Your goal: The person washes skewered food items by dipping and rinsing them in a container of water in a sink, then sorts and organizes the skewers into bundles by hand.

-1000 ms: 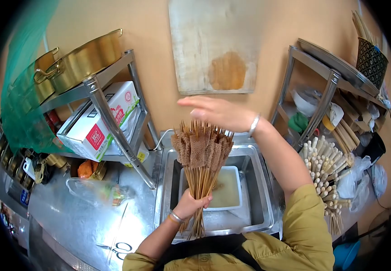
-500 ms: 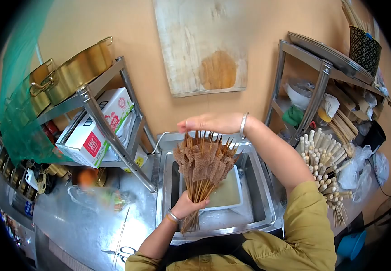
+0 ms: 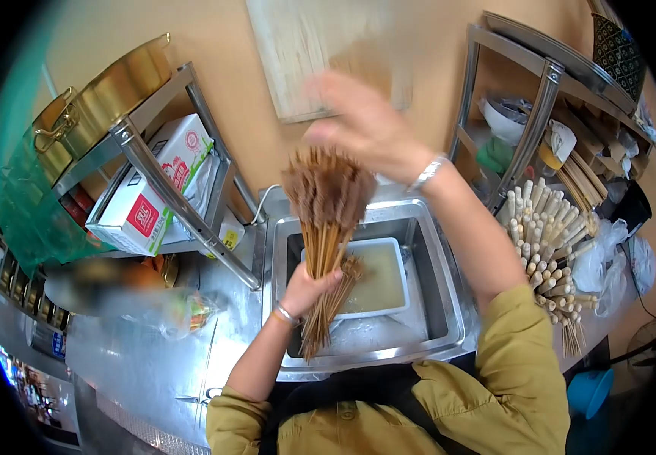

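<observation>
My left hand [image 3: 310, 292] is closed around the lower sticks of a bundle of skewers [image 3: 326, 193]. They stand nearly upright over the sink, with brown, ridged pieces of food threaded on their upper parts. My right hand [image 3: 370, 125] is above and beside the pointed tops, blurred by motion, its fingers stretched out and holding nothing. More brown skewers [image 3: 349, 279] show just behind my left hand, partly hidden by it. Beneath, a white tub [image 3: 402, 277] of cloudy liquid sits in the metal sink [image 3: 445, 318].
At left, a metal shelf [image 3: 153, 171] holds brass-coloured pots [image 3: 119, 83] and a white carton [image 3: 146, 208]. Scissors [image 3: 210, 394] lie on the steel counter [image 3: 169, 356]. On the right are bundled thick-handled sticks [image 3: 544, 235], plastic bags [image 3: 608, 258] and another shelf [image 3: 544, 91]. A board [image 3: 290, 61] leans behind.
My right hand has lifted off the skewer tops and moved up, blurring. The bundle in my left hand has risen in view and stands straighter, and the skewers behind it have come into sight.
</observation>
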`<state>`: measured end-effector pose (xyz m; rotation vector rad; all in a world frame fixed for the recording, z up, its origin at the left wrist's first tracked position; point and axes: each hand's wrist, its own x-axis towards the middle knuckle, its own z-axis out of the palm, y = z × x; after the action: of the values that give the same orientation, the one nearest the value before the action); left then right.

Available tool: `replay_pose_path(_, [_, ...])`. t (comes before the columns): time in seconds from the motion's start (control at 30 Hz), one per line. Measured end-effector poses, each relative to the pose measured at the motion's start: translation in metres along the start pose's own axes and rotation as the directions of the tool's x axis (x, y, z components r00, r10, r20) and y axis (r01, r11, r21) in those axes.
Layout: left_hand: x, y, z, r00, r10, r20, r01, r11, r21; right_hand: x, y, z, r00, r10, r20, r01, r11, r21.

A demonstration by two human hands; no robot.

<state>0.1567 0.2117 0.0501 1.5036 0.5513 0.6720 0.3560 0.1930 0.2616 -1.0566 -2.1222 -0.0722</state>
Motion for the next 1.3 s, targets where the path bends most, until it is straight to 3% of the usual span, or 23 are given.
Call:
replay_pose_path(0.03, [0.009,-0.002,-0.002,1.000,0.008,-0.015,-0.009,0.997,-0.079,-0.007,0.005,-0.007,0.939,0.061,-0.338,-0.014,0.990,0.138])
replay_pose_path(0.07, [0.017,-0.001,-0.002,1.000,0.025,-0.011,-0.027,0.985,-0.168,-0.020,0.003,-0.003,0.942,0.056,-0.331,-0.012,0.991,0.134])
replay_pose_path(0.13, [0.031,0.006,0.002,0.996,0.048,-0.075,-0.069,0.945,-0.320,-0.072,-0.009,0.035,0.823,0.374,-0.428,-0.205,0.897,0.391])
replay_pose_path(0.23, [0.048,0.019,0.010,0.984,0.099,-0.151,-0.162,0.856,-0.492,-0.144,-0.006,0.129,0.802,0.594,0.056,-0.496,0.611,0.617])
replay_pose_path(0.27, [0.052,0.020,0.014,0.983,0.100,-0.153,-0.163,0.859,-0.486,-0.163,-0.007,0.151,0.800,0.577,0.161,-0.574,0.661,0.483])
replay_pose_path(0.33, [0.058,0.019,0.022,0.976,0.127,-0.177,-0.214,0.720,-0.660,-0.175,-0.008,0.180,0.866,0.494,0.081,-0.474,0.756,0.452])
replay_pose_path(0.4, [0.057,0.015,0.027,0.985,0.103,-0.140,-0.170,0.742,-0.648,-0.181,-0.009,0.194,0.768,0.525,0.367,-0.527,0.193,0.828])
replay_pose_path(0.43, [0.057,0.011,0.029,0.992,0.091,-0.090,-0.127,0.756,-0.642,-0.184,-0.014,0.195,0.717,0.542,0.439,-0.545,0.042,0.838])
replay_pose_path(0.53, [0.059,0.009,0.035,0.996,0.094,-0.003,-0.075,0.771,-0.633,-0.186,-0.027,0.189,0.634,0.716,0.294,-0.580,0.188,0.793])
replay_pose_path(0.6, [0.063,0.010,0.042,0.992,0.085,-0.091,-0.122,0.806,-0.579,-0.189,-0.024,0.191,0.581,0.783,0.223,-0.614,0.242,0.751])
replay_pose_path(0.63, [0.064,0.007,0.046,0.985,0.018,-0.174,-0.114,0.823,-0.557,-0.193,-0.014,0.199,0.609,0.793,0.006,-0.600,0.457,0.657])
replay_pose_path(0.67, [0.062,0.002,0.054,0.962,0.091,-0.256,-0.209,0.851,-0.483,-0.199,-0.005,0.206,0.637,0.742,-0.208,-0.577,0.638,0.509])
replay_pose_path(0.73, [0.054,-0.006,0.073,0.947,0.078,-0.311,-0.186,0.924,-0.334,-0.200,-0.001,0.191,0.622,0.752,-0.221,-0.642,0.650,0.407])
replay_pose_path(0.8, [0.061,-0.016,0.083,0.917,0.075,-0.391,-0.209,0.927,-0.313,-0.203,-0.006,0.180,0.631,0.767,-0.118,-0.767,0.639,0.054])
replay_pose_path(0.87, [0.068,-0.020,0.085,0.859,-0.118,-0.498,-0.180,0.841,-0.510,-0.202,-0.011,0.174,0.629,0.772,-0.094,-0.775,0.632,0.008])
replay_pose_path(0.93, [0.065,-0.015,0.084,0.853,-0.106,-0.511,-0.229,0.804,-0.549,-0.198,-0.019,0.161,0.739,0.667,-0.097,-0.673,0.738,-0.047])
replay_pose_path(0.97, [0.061,-0.012,0.078,0.901,-0.090,-0.423,-0.205,0.773,-0.600,-0.200,-0.018,0.155,0.739,0.667,-0.096,-0.673,0.739,-0.039])
replay_pose_path(1.03, [0.053,-0.005,0.075,0.950,-0.073,-0.303,-0.159,0.723,-0.673,-0.206,-0.013,0.143,0.776,0.596,0.206,-0.613,0.636,0.469])
replay_pose_path(1.07, [0.053,-0.005,0.074,0.950,-0.070,-0.304,-0.161,0.725,-0.670,-0.205,-0.013,0.142,0.779,0.594,0.204,-0.609,0.638,0.470])
replay_pose_path(1.13, [0.049,-0.007,0.074,0.977,-0.027,-0.212,-0.132,0.703,-0.698,-0.209,-0.017,0.142,0.652,0.600,0.464,-0.684,0.200,0.701])
replay_pose_path(1.23, [0.053,-0.002,0.078,0.966,-0.040,-0.253,-0.143,0.735,-0.662,-0.212,-0.019,0.165,0.580,0.745,0.331,-0.753,0.335,0.566])
replay_pose_path(1.27, [0.054,0.003,0.082,0.947,-0.047,-0.318,-0.170,0.767,-0.618,-0.215,-0.016,0.177,0.581,0.741,0.335,-0.753,0.333,0.568])
replay_pose_path(1.3, [0.054,0.009,0.087,0.925,-0.085,-0.371,-0.168,0.783,-0.599,-0.215,-0.013,0.184,0.641,0.746,0.181,-0.682,0.446,0.579])
